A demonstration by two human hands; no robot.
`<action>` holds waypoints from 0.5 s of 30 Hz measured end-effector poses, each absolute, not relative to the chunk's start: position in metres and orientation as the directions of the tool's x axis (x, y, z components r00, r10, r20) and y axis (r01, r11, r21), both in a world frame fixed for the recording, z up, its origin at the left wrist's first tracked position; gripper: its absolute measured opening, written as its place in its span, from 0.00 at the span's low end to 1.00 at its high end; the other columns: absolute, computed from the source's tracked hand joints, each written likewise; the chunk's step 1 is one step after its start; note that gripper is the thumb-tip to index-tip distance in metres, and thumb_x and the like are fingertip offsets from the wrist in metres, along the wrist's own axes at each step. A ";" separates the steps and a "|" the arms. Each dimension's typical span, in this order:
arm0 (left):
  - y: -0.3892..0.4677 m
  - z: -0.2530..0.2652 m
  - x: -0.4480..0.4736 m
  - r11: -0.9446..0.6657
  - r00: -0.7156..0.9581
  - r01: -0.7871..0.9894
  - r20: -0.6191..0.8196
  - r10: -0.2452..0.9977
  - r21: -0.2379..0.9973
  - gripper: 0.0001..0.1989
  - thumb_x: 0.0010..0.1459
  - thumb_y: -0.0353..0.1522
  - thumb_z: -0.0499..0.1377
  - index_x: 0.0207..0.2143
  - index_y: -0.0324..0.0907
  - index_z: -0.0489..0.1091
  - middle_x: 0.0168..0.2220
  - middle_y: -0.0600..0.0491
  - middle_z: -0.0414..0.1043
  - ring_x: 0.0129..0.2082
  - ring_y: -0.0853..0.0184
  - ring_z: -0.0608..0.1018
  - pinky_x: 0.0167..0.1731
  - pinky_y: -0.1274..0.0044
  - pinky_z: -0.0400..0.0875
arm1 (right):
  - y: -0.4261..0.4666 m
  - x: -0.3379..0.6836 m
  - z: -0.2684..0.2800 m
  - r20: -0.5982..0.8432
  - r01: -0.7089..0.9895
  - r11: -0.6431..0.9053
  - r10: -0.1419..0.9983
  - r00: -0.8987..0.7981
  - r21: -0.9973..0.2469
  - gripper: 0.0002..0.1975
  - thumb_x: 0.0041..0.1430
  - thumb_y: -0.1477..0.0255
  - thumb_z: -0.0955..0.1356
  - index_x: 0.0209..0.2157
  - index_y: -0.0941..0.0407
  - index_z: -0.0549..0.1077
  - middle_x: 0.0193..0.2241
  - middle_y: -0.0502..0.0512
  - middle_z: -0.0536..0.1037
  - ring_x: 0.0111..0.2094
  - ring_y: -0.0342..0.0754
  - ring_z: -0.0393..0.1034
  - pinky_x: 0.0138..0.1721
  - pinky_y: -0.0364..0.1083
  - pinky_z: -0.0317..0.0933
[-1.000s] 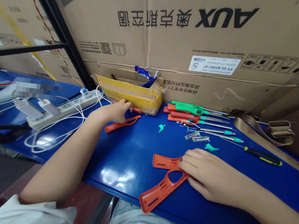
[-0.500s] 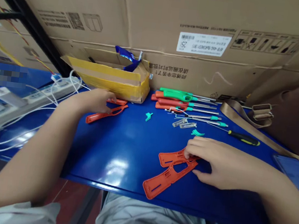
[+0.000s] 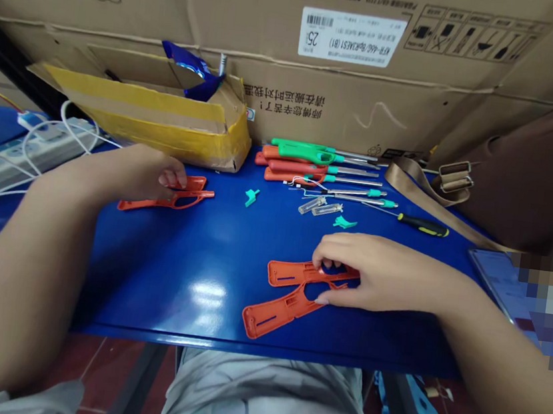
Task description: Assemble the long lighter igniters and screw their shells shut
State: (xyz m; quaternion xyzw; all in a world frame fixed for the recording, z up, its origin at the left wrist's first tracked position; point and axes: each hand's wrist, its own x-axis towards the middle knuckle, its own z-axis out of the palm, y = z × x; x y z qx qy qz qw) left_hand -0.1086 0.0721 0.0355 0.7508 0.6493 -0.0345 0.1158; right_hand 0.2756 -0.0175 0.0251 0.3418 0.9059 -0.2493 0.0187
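Two pairs of orange lighter casing halves lie on the blue table. At the left, the fingers of my left hand (image 3: 152, 175) are curled on a casing half (image 3: 143, 204), its loop end pointing right; a second half (image 3: 196, 183) sits just behind it. Nearer the front edge, my right hand (image 3: 364, 271) grips the narrow ends of two casing halves, fingers on the upper half (image 3: 288, 273) and thumb at the lower half (image 3: 268, 317). Both show their hollow inner sides. A teal trigger piece (image 3: 251, 197) lies between the hands, another teal piece (image 3: 345, 223) behind my right hand.
Several assembled lighters (image 3: 306, 168) are stacked at the back, with metal rods (image 3: 363, 197), clear small tanks (image 3: 327, 208) and a screwdriver (image 3: 423, 225) nearby. A taped carton (image 3: 165, 126) stands back left, a power strip (image 3: 10, 161) far left, a phone (image 3: 504, 282) at right.
The camera view has shifted. My left hand's fingers have settled lower onto the left casing halves. The right hand's thumb has come onto the lower half, and the right pair lies more closely together.
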 end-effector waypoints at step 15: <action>0.041 0.048 -0.065 -0.502 0.555 0.787 -0.057 0.830 0.359 0.15 0.61 0.39 0.59 0.46 0.43 0.78 0.43 0.52 0.81 0.40 0.64 0.80 0.41 0.77 0.72 | -0.014 0.271 0.012 -0.025 0.615 0.541 0.739 -0.673 -0.575 0.10 0.70 0.65 0.63 0.36 0.53 0.73 0.27 0.48 0.75 0.26 0.43 0.66 0.28 0.43 0.56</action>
